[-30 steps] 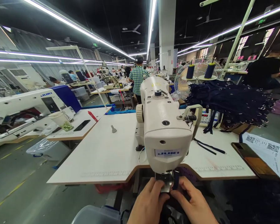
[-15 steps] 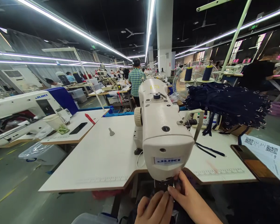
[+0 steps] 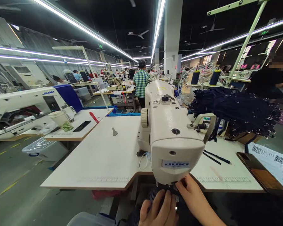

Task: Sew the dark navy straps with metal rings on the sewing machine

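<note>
A white JUKI sewing machine (image 3: 175, 147) stands in front of me, its head over the notch in the table. Close under the head, my left hand (image 3: 159, 211) has its fingers bent and pressed together on dark navy strap material (image 3: 153, 195). A small shiny bit shows beside those fingertips. My right hand (image 3: 192, 193) reaches in from the right, closed, with thumb and fingertips by the needle area. The machine head partly covers these fingers, and what they pinch is hidden.
Navy straps with metal rings (image 3: 235, 110) are heaped on the right, below two thread cones (image 3: 195, 77). A phone (image 3: 257, 172) and printed paper (image 3: 271, 160) lie nearby. A flat metal piece (image 3: 114, 131) rests on the white tabletop (image 3: 96, 157). Another JUKI machine (image 3: 25, 106) stands left.
The whole view has shifted, so the machine appears farther right. My left hand sits slightly lower and more navy material shows beside its fingers. My right hand stays under the machine head.
</note>
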The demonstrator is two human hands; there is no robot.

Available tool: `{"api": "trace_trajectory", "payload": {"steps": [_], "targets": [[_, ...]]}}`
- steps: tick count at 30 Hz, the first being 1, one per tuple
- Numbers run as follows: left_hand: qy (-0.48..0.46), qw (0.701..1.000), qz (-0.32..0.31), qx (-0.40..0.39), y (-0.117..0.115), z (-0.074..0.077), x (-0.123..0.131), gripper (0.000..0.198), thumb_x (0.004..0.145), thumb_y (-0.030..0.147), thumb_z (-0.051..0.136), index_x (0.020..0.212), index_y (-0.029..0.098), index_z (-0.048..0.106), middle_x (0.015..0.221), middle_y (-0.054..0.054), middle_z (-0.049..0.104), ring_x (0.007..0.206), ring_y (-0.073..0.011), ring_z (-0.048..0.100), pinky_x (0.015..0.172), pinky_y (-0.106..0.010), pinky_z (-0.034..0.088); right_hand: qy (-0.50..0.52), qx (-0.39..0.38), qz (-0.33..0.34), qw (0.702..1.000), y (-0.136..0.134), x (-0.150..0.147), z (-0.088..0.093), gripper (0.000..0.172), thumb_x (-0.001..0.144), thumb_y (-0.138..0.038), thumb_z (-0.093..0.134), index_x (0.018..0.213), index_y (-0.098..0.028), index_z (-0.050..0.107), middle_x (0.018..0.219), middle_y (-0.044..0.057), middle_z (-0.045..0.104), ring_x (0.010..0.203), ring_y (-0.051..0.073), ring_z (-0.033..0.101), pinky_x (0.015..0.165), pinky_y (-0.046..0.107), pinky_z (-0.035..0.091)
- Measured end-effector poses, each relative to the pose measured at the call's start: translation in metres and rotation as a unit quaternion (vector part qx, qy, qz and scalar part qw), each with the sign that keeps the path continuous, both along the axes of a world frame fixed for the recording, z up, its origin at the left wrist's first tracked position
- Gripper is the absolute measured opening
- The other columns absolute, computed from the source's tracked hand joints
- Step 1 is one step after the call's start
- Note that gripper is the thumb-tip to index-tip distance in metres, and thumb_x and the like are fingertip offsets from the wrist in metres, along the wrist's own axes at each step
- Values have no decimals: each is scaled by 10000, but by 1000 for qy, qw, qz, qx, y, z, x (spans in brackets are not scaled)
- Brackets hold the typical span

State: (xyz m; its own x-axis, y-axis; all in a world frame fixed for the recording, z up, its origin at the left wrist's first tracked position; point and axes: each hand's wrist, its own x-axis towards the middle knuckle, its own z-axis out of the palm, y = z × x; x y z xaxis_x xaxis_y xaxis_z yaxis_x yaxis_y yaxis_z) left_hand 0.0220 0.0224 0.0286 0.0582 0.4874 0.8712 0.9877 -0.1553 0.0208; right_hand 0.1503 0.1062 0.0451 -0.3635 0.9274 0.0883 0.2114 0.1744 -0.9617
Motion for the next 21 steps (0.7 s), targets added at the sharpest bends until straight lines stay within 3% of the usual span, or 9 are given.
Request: {"api": "trace_trajectory", "payload": {"steps": [4, 9, 13, 21], "targets": [[2, 1000, 18, -5, 3, -4, -1, 400, 1032, 325, 289, 968, 241, 674, 899, 80, 747, 837, -102, 685, 778, -358, 322, -73, 36, -18, 997, 12, -5, -1, 274, 850, -386, 438, 949, -185, 596, 859, 78, 646, 823, 279, 611, 756, 406, 481], [5, 1000, 11, -28, 4, 1, -3, 422, 1035, 365, 269, 1004, 225, 666, 904, 57, 742, 860, -115, 667, 773, -363, 325, -79, 65, -17, 995, 20, -9, 3, 268, 775, -346, 438, 907, -193, 614, 847, 85, 678, 811, 275, 625, 769, 421, 499], [13, 999, 23, -41, 3, 5, -1, 433, 1038, 381, 263, 983, 227, 664, 876, 61, 733, 853, -106, 655, 784, -372, 326, -104, 47, -9, 993, 22, -9, 10, 246, 756, -376, 433, 826, -202, 592, 786, 76, 663, 747, 259, 622, 742, 401, 514], [10, 998, 39, -39, 7, -2, 2, 425, 1026, 400, 272, 1008, 233, 662, 917, 63, 738, 879, -120, 642, 796, -385, 335, -131, 65, 4, 989, 29, -11, 10, 299, 774, -379, 392, 845, -183, 606, 896, 135, 683, 906, 314, 632, 795, 430, 499]]}}
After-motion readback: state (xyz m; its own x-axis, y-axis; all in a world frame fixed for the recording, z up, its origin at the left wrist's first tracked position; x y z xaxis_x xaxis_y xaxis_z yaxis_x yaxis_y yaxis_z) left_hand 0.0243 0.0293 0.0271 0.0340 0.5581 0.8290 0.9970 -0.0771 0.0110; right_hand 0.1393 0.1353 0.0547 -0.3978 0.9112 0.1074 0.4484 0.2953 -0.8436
